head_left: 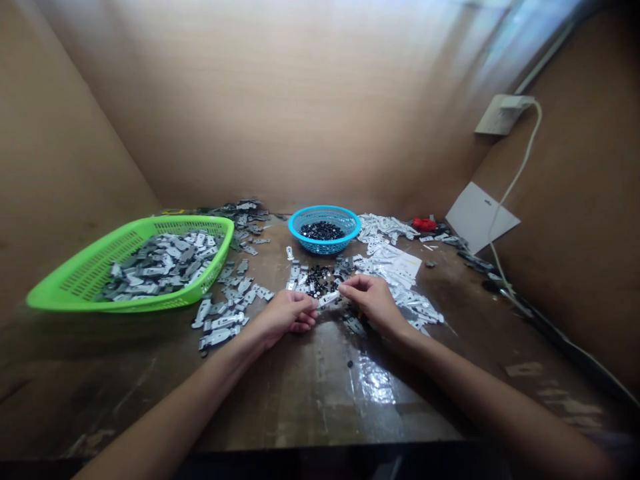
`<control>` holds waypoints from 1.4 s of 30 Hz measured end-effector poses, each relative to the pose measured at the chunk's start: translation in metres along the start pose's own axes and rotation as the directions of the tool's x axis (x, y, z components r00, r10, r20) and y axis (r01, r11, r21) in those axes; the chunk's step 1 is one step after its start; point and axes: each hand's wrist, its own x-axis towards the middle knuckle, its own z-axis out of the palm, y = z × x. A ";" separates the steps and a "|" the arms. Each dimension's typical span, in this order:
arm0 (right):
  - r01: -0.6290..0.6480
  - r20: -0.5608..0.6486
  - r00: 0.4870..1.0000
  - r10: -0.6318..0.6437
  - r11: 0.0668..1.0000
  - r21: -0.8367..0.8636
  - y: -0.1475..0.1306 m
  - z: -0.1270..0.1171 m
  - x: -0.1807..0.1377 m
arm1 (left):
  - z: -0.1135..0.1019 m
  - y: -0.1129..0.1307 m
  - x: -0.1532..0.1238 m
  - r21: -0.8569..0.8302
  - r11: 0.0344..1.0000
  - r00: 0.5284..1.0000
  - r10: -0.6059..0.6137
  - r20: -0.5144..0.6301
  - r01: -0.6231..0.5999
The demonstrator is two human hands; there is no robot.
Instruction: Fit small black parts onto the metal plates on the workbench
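Observation:
Between my two hands is a small, flat, light-grey plastic part (329, 299), long and narrow. My left hand (291, 311) pinches its left end between thumb and forefinger, the other fingers curled. At its right end are the closed fingertips of my right hand (369, 298); whether they grip the part or some tiny piece is too small to tell. Just beyond the hands lies a heap of small black pieces (320, 277). Loose white and grey parts (395, 267) of similar shape spread past my right hand, and more grey parts (225, 313) lie left of my left hand.
A green basket (55, 293) of grey parts stands at left. Behind the heap is a blue basket (324, 249) of black pieces. Farther right are a red object (424, 225), a white card (480, 213) and a cable (523, 160) from a wall socket (495, 117). Wooden panels enclose the table.

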 end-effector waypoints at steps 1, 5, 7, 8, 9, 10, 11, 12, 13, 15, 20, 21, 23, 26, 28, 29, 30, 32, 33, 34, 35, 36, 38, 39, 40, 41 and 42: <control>-0.010 -0.002 1.000 0.010 1.000 0.000 0.000 -0.001 0.000 | 0.000 0.001 0.000 0.001 1.000 1.000 0.009 -0.007 -0.009; -0.143 0.079 0.988 0.134 0.981 0.133 0.001 -0.004 0.003 | 0.001 0.003 -0.002 0.044 0.996 0.997 0.081 -0.014 -0.080; -0.238 0.172 0.964 0.205 0.950 0.201 0.001 -0.006 0.004 | 0.001 0.003 -0.002 0.073 0.990 0.993 0.119 -0.018 -0.117; -0.290 0.233 0.942 0.240 0.933 0.213 0.001 -0.007 0.004 | 0.000 0.003 -0.002 0.084 0.988 0.991 0.132 -0.019 -0.130; -0.339 0.299 0.915 0.269 0.917 0.211 0.001 -0.009 0.005 | 0.000 0.003 -0.002 0.093 0.986 0.990 0.142 -0.018 -0.140; -0.377 0.361 0.887 0.289 0.904 0.201 0.000 -0.010 0.005 | 0.000 0.003 -0.002 0.100 0.984 0.989 0.149 -0.015 -0.147; -0.399 0.408 0.863 0.298 0.897 0.190 0.000 -0.012 0.006 | -0.001 0.003 -0.002 0.105 0.983 0.988 0.154 -0.009 -0.153; -0.408 0.437 0.849 0.297 0.894 0.185 -0.001 -0.013 0.006 | -0.001 0.003 -0.002 0.110 0.981 0.987 0.159 -0.002 -0.157; -0.404 0.449 0.846 0.288 0.895 0.188 -0.001 -0.014 0.006 | -0.001 0.003 -0.002 0.114 0.980 0.987 0.162 0.005 -0.161; -0.382 0.440 0.858 0.265 0.902 0.201 -0.001 -0.014 0.006 | -0.002 0.003 -0.003 0.118 0.978 0.986 0.169 0.017 -0.169; -0.305 0.377 0.901 0.215 0.932 0.195 0.003 -0.009 0.004 | -0.002 0.002 -0.002 0.136 0.973 0.982 0.187 0.021 -0.188; -0.275 0.351 0.916 0.193 0.941 0.200 0.004 -0.007 0.003 | -0.001 0.003 -0.001 0.144 0.971 0.981 0.191 0.017 -0.191; -0.205 0.296 0.945 0.139 0.958 0.203 0.003 -0.003 0.001 | 0.002 0.003 -0.001 0.146 0.968 0.978 0.207 -0.009 -0.204; -0.114 0.261 0.963 0.071 0.982 0.153 -0.002 0.002 -0.004 | 0.007 0.004 -0.003 0.090 0.969 0.971 0.233 -0.046 -0.228; -0.063 0.260 0.965 0.034 0.993 0.102 -0.005 0.005 -0.007 | 0.010 0.004 -0.005 0.055 0.971 0.973 0.233 -0.003 -0.232; -0.046 0.266 0.964 0.024 0.996 0.076 -0.005 0.007 -0.009 | 0.011 0.004 -0.006 0.061 0.970 0.971 0.236 0.028 -0.237; -0.039 0.276 0.961 0.024 0.998 0.049 -0.005 0.008 -0.010 | 0.012 0.003 -0.006 0.079 0.966 0.968 0.243 0.055 -0.247; -0.053 0.308 0.950 0.047 0.999 0.010 -0.004 0.010 -0.011 | 0.011 0.001 -0.006 0.126 0.951 0.959 0.276 0.064 -0.282; -0.067 0.330 0.942 0.063 0.998 0.001 -0.004 0.010 -0.011 | 0.011 0.000 -0.005 0.145 0.942 0.953 0.297 0.049 -0.301; -0.078 0.348 0.935 0.074 0.997 -0.002 -0.004 0.010 -0.011 | 0.010 -0.001 -0.004 0.157 0.936 0.949 0.313 0.034 -0.314; -0.081 0.359 0.930 0.076 0.997 -0.002 -0.004 0.009 -0.011 | 0.010 -0.002 -0.004 0.164 0.933 0.947 0.322 0.024 -0.321; -0.077 0.365 0.928 0.071 0.997 0.001 -0.005 0.008 -0.011 | 0.009 -0.002 -0.003 0.168 0.931 0.945 0.326 0.020 -0.325; -0.064 0.374 0.926 0.057 0.998 0.007 -0.008 0.005 -0.011 | 0.009 -0.002 -0.004 0.174 0.931 0.947 0.320 0.034 -0.321; -0.064 0.382 0.923 0.053 0.998 0.017 -0.009 0.004 -0.011 | 0.009 -0.001 -0.005 0.176 0.932 0.949 0.312 0.051 -0.316; -0.069 0.393 0.918 0.050 0.997 0.034 -0.010 0.002 -0.011 | 0.010 0.000 -0.006 0.179 0.932 0.949 0.307 0.071 -0.315; -0.079 0.408 0.912 0.049 0.995 0.056 -0.011 0.001 -0.011 | 0.011 0.001 -0.008 0.180 0.931 0.948 0.306 0.092 -0.318; -0.088 0.420 0.906 0.048 0.993 0.077 -0.011 0.000 -0.011 | 0.011 0.001 -0.009 0.180 0.930 0.946 0.305 0.114 -0.322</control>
